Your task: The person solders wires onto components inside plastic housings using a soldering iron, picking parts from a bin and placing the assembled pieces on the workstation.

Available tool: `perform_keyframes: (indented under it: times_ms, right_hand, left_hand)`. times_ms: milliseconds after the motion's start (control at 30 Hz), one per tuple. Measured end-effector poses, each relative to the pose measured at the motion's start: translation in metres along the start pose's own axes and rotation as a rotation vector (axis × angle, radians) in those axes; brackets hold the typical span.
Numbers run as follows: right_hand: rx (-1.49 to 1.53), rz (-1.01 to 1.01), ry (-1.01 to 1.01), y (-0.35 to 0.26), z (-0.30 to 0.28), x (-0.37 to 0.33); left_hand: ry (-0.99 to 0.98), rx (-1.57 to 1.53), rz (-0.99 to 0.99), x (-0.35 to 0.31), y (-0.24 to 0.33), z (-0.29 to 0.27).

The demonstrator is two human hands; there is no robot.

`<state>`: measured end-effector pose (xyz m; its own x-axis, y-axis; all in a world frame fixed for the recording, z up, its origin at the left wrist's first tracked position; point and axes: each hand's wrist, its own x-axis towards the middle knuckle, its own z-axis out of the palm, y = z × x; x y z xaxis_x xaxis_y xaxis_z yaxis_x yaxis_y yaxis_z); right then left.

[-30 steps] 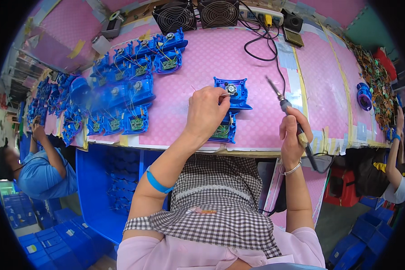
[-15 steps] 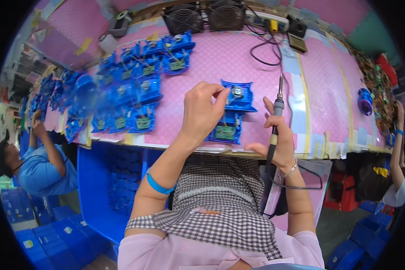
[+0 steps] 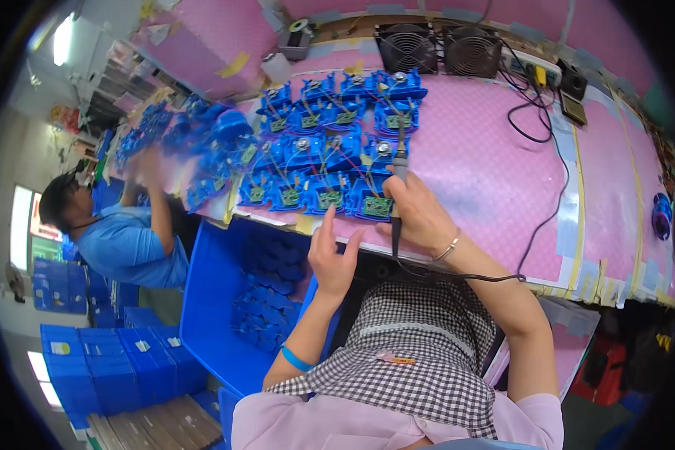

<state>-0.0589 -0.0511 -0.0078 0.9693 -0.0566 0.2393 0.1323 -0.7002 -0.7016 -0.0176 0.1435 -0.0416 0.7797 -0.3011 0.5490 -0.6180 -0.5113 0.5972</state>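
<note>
My right hand (image 3: 420, 217) is closed around a soldering iron (image 3: 400, 169), its tip pointing away over the table. Just beyond that hand, a blue plastic housing with a green circuit board (image 3: 377, 206) stands at the right end of the front row. My left hand (image 3: 334, 259) holds nothing; its fingers are apart, at the table's front edge. One fingertip comes close to another green circuit board (image 3: 330, 199) in that row. Several more blue housings (image 3: 304, 146) with round metal parts and thin wires fill the rows behind.
A blue bin (image 3: 214, 322) with blue parts stands below the table at my left. At the back are two black fans (image 3: 406, 51) and a power strip (image 3: 532, 67). The iron's black cable (image 3: 536, 232) loops across the pink mat. A person in blue (image 3: 131, 236) works at the left.
My view has turned left. The blue housing that stood apart before me now sits at the right end of the rows. My left hand has let go and drawn back; the iron moved left.
</note>
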Motion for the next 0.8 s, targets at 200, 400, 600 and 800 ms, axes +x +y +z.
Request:
perform_keyframes:
  times_ms: [200,400,600,800]
  right_hand:
    - [-0.073,-0.170,0.482,0.005,-0.081,-0.064]
    - [0.067,0.245,1.170,0.073,-0.185,-0.148]
    - [-0.801,0.330,1.595,0.172,-0.326,-0.310]
    - [-0.668,0.811,1.450,0.239,-0.372,-0.367]
  left_hand:
    - [-0.054,0.105,0.023,0.026,-0.012,0.023]
    - [0.091,-0.372,-0.370,0.020,-0.009,-0.023]
    - [-0.551,-1.568,-0.487,0.033,0.025,0.009]
    - [-0.436,-1.691,-0.709,0.013,0.044,0.009]
